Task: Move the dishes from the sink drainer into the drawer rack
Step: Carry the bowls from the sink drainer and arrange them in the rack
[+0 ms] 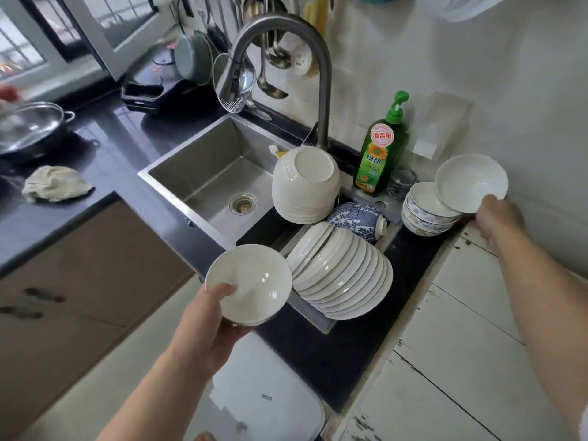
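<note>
Bowls fill both my hands, and the sink [203, 173] is the landmark for all of it. My left hand [206, 326] holds a white bowl [249, 283] in front of the sink's near corner, thumb hooked over the rim and fingers curled under the base, the bowl tipped a little so its inside faces me. My right hand [496, 221] is out well to the right of the sink, gripping a second white bowl [471, 183] by its near rim; that bowl is tilted and hangs just above a short stack of patterned bowls [426, 214], and I cannot tell whether it touches the top one. The drainer [313, 316] sits at the sink's right side, and in it a long row of white bowls [343, 275] lies nested on its side. Behind that row, closer to the tap [318, 74], a second stack of white bowls [305, 186] stands upside down and leaning, with a blue-and-white bowl [356, 218] on its side just right of it. A green soap bottle [381, 151] stands behind the drainer, right of the tap. Left of the sink a crumpled cloth [55, 184] lies on the dark counter [121, 144], and beyond it is a steel pan [31, 125]. No drawer rack shows in this view.
</note>
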